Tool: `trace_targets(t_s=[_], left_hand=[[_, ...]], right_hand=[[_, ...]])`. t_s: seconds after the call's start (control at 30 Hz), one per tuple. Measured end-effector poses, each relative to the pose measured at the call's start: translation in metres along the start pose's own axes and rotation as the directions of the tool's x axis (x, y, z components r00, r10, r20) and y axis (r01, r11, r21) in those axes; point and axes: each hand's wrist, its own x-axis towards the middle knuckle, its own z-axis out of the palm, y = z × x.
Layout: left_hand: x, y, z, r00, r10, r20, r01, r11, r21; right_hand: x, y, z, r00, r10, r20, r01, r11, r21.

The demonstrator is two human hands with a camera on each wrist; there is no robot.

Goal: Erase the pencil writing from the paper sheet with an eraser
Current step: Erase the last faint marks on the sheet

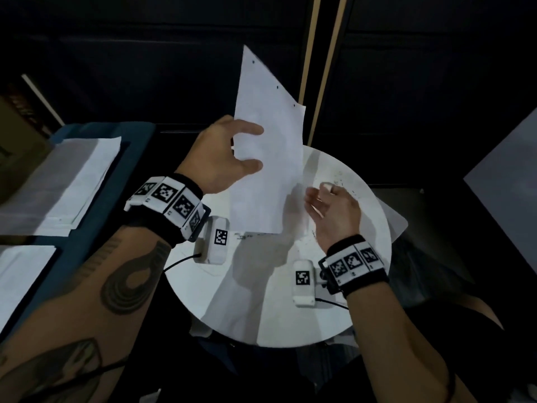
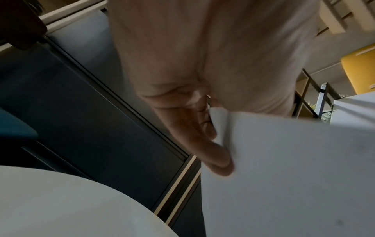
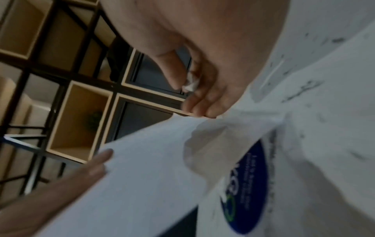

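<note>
Left hand (image 1: 222,152) pinches lifted, tilted white paper sheet (image 1: 270,146).

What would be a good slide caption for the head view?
Left hand lifts the paper sheet off the round white table; right hand holds a small white eraser.

We see the head view dim, its upper half nearly black; the white bench (image 1: 363,257) at centre catches the light and carries soft grey shadows of the paper sheet (image 1: 270,141) and arms; straight lines bow toward the frame edges; both wrist views are motion-smeared, the near skin out of focus, shelves at the edges brighter.
</note>
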Motion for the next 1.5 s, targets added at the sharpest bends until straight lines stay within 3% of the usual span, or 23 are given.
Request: trace_targets(t_s=[0.07,0.1,0.2,0.27,0.33,0.4,0.5,0.53,0.6,0.67,0.73,0.8,0.87,0.93,1.0,1.07,1.13,1.2,1.27,1.33,1.43,1.5], left_hand=[[-0.001,0.003,0.000,1.000,-0.002,0.012,0.002,1.000,-0.005],[-0.002,0.003,0.000,1.000,-0.002,0.015,0.002,1.000,-0.013],[-0.004,-0.007,-0.007,1.000,-0.009,-0.013,0.008,0.996,-0.090],[-0.007,-0.020,-0.015,0.994,-0.051,-0.098,0.036,0.988,-0.150],[-0.011,-0.040,-0.018,0.962,-0.159,-0.221,0.101,0.962,-0.254],[-0.019,-0.064,-0.012,0.907,-0.323,-0.271,0.186,0.883,-0.430],[-0.034,-0.097,0.000,0.824,-0.539,-0.177,0.304,0.683,-0.664],[-0.041,-0.104,0.004,0.804,-0.575,-0.150,0.331,0.643,-0.691],[-0.053,-0.116,0.009,0.758,-0.638,-0.138,0.373,0.597,-0.710],[-0.063,-0.126,0.012,0.710,-0.691,-0.135,0.373,0.531,-0.761],[-0.070,-0.132,0.013,0.672,-0.732,-0.113,0.362,0.458,-0.812],[-0.074,-0.136,0.013,0.650,-0.754,-0.097,0.338,0.400,-0.852],[-0.074,-0.139,0.011,0.667,-0.741,-0.081,0.316,0.380,-0.869],[-0.074,-0.142,0.009,0.681,-0.729,-0.072,0.306,0.373,-0.876],[-0.072,-0.144,0.008,0.682,-0.728,-0.070,0.296,0.361,-0.884],[-0.071,-0.146,0.010,0.686,-0.724,-0.066,0.302,0.367,-0.880],[-0.070,-0.147,0.013,0.698,-0.713,-0.062,0.326,0.394,-0.859],[-0.070,-0.148,0.015,0.717,-0.695,-0.057,0.357,0.435,-0.827],[-0.071,-0.148,0.017,0.726,-0.686,-0.049,0.369,0.448,-0.814],[-0.071,-0.151,0.020,0.732,-0.679,-0.049,0.389,0.476,-0.788],[-0.073,-0.157,0.024,0.738,-0.673,-0.051,0.409,0.506,-0.760],[-0.074,-0.158,0.025,0.736,-0.675,-0.061,0.407,0.512,-0.757]], right_hand=[[-0.010,-0.003,0.008,0.988,0.051,0.148,-0.057,0.998,0.041],[-0.013,0.001,0.011,0.982,0.074,0.175,-0.069,0.997,-0.039],[-0.012,0.004,0.007,0.997,-0.078,0.009,0.077,0.951,-0.299],[-0.018,-0.004,-0.008,0.996,-0.082,0.032,0.087,0.973,-0.213],[-0.036,-0.011,-0.023,0.986,0.022,0.164,-0.002,0.993,-0.122],[-0.059,-0.007,-0.031,0.938,0.167,0.303,-0.129,0.982,-0.141],[-0.081,0.015,-0.035,0.778,0.452,0.437,-0.276,0.870,-0.408],[-0.080,0.020,-0.035,0.755,0.500,0.425,-0.275,0.829,-0.486],[-0.062,0.020,-0.035,0.803,0.476,0.360,-0.271,0.828,-0.490],[-0.031,0.012,-0.036,0.913,0.317,0.255,-0.189,0.886,-0.424],[-0.003,-0.002,-0.032,0.977,0.124,0.175,-0.043,0.912,-0.407],[0.009,-0.013,-0.030,0.991,0.022,0.129,0.026,0.932,-0.362],[-0.001,-0.020,-0.031,0.983,0.042,0.178,0.016,0.951,-0.310],[-0.029,-0.021,-0.034,0.936,0.160,0.314,-0.062,0.952,-0.301],[-0.061,-0.010,-0.041,0.829,0.349,0.437,-0.182,0.907,-0.380],[-0.084,0.008,-0.053,0.705,0.528,0.474,-0.276,0.819,-0.503],[-0.087,0.018,-0.062,0.668,0.601,0.438,-0.307,0.759,-0.574],[-0.070,0.014,-0.066,0.741,0.560,0.371,-0.307,0.774,-0.554],[-0.038,0.002,-0.067,0.868,0.396,0.300,-0.218,0.846,-0.487],[-0.007,-0.013,-0.064,0.946,0.206,0.250,-0.085,0.904,-0.420],[0.014,-0.030,-0.058,0.968,0.051,0.246,0.046,0.926,-0.374],[0.005,-0.039,-0.059,0.938,0.117,0.325,0.008,0.934,-0.358]])
